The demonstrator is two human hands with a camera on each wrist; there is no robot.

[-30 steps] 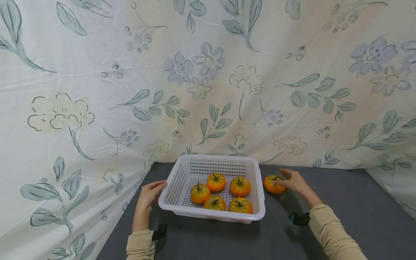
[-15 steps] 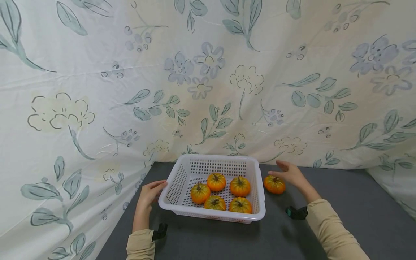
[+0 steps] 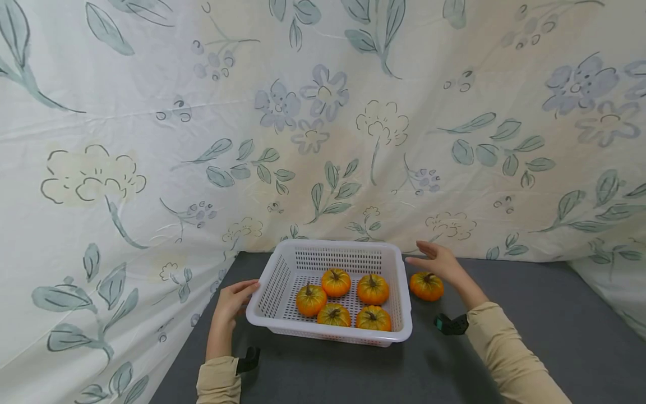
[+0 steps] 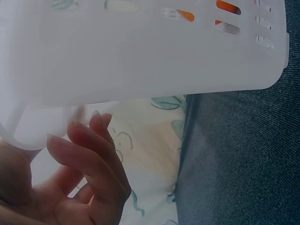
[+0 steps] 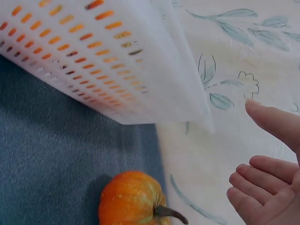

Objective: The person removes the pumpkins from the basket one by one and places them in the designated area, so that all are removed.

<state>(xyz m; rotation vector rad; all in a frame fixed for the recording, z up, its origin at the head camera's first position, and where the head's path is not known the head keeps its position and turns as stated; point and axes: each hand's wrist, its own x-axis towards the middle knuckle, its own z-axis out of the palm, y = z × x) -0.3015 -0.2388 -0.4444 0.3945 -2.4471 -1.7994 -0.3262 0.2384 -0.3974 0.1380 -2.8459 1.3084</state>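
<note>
A white perforated plastic basket stands on the dark table, with several small orange pumpkins inside. My left hand holds its left rim. In the left wrist view the thumb lies at the rim and the curled fingers reach below it. My right hand hovers in the air by the basket's back right corner, thumb and fingers spread apart, nothing between them. Below it, one more orange pumpkin sits on the table just right of the basket. Its dark stem shows in the right wrist view.
The dark cloth-covered table stretches to the right and front of the basket. A floral curtain hangs along the table's back edge and down its left side.
My right hand has lifted off the loose pumpkin and moved up and left toward the basket's corner. The pumpkin stays on the table. The left hand and basket have not visibly moved.
</note>
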